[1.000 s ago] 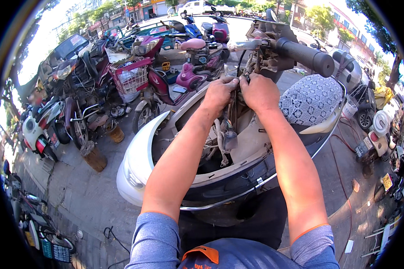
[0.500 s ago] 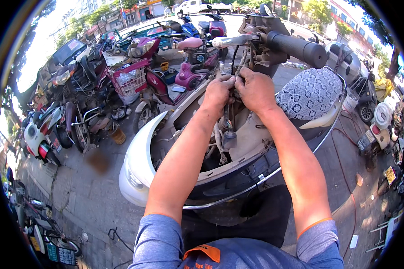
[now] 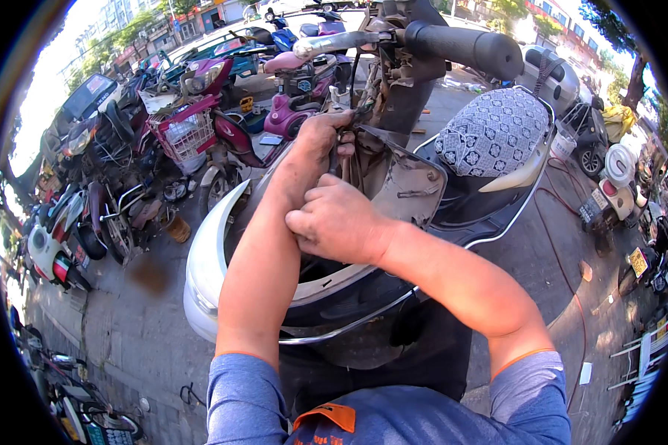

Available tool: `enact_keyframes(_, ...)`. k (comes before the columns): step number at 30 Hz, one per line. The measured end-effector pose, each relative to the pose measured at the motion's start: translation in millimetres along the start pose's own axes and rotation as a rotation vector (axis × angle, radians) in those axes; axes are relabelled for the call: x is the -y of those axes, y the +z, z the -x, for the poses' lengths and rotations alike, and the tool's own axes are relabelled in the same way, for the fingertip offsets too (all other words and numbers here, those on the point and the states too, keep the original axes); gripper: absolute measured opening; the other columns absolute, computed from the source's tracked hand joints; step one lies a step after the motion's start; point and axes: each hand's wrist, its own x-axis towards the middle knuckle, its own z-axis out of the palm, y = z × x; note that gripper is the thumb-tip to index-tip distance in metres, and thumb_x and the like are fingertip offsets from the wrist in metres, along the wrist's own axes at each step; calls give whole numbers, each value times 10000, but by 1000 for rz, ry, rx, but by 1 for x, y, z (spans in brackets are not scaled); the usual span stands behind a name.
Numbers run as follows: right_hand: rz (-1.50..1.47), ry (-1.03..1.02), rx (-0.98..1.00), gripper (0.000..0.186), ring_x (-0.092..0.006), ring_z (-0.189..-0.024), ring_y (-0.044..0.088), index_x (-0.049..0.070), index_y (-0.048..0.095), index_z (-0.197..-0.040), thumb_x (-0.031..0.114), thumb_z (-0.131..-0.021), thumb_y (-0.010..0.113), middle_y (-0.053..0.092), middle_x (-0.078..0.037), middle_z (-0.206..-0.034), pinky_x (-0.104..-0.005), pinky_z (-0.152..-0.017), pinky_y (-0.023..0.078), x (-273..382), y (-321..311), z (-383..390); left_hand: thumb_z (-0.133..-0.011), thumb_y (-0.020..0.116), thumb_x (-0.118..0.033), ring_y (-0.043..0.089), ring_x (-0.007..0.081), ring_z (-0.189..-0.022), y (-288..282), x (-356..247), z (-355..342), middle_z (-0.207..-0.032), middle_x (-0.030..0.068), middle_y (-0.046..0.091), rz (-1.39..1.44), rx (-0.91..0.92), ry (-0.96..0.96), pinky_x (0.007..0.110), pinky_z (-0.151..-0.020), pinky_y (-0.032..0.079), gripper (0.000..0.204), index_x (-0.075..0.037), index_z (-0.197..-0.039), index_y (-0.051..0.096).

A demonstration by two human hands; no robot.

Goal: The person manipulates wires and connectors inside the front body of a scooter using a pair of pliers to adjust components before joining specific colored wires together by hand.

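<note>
In front of me stands a scooter with its front bodywork opened up, a white curved panel (image 3: 204,274) at its left. My left hand (image 3: 323,138) is closed around dark wires (image 3: 364,111) beside the steering column, below the handlebar (image 3: 341,44). Lower and nearer, my right hand (image 3: 340,222) is curled into a fist by my left forearm. Whatever its fingers hold, if anything, is hidden. A light-coloured inner panel (image 3: 416,178) lies just right of the hands. The handlebar's black grip (image 3: 464,50) points to the right.
The scooter's seat wears a patterned cover (image 3: 495,133). Parked and partly stripped scooters crowd the left, one with a pink-rimmed basket (image 3: 189,137). A red hose (image 3: 560,274) runs over the paving at right, near a white bucket (image 3: 562,143). A small white rack (image 3: 646,356) stands lower right.
Both hands were together at the wires below the handlebar. My right hand has come down and nearer, over by the left forearm. My left hand stays at the wires, slightly further left.
</note>
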Motion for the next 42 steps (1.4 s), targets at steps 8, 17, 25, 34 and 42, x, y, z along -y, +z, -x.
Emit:
enact_keyframes(8, -101, 193, -265, 144, -333, -800, 636, 74, 678, -906, 202, -914, 742, 649, -92, -792, -468, -737, 530, 48, -1, 33, -1118, 553, -196, 466, 86, -668, 19, -12, 19, -791, -22, 557, -30, -36, -127, 234, -536, 377, 166, -55, -1090, 636)
enact_keyframes(17, -21, 257, -81, 158, -305, -826, 625, 101, 652, -822, 185, -789, 782, 627, -71, -831, -421, -723, 547, 81, 0, 98, -981, 786, -299, 682, 141, -795, 48, -2, 11, -922, 36, 747, -607, -261, 303, 308, -717, 519, 329, -8, -1135, 768)
enact_keyframes(25, -153, 430, 49, 160, -276, -890, 664, 91, 764, -1031, 173, -894, 758, 674, -56, -887, -422, -783, 558, 102, 28, 161, -896, 798, -373, 757, 370, -938, 51, 8, -5, -935, 212, 787, -1521, -648, 730, 413, -885, 565, 399, -1, -1040, 788)
enact_keyframes(34, -182, 607, 245, 208, -295, -979, 706, 74, 761, -1045, 242, -931, 714, 738, -84, -946, -428, -852, 576, 111, 85, 249, -942, 769, -331, 735, 338, -870, 59, 9, 9, -966, 65, 723, -1977, -657, 951, 468, -702, 571, 207, -129, -954, 729)
enact_keyframes(42, -125, 700, 294, 233, -307, -1000, 696, 71, 733, -967, 297, -911, 745, 746, -98, -982, -439, -850, 573, 81, 56, 236, -974, 706, -290, 733, 396, -918, 55, 15, 4, -1004, 173, 729, -1977, -574, 850, 508, -785, 578, 249, -43, -1007, 708)
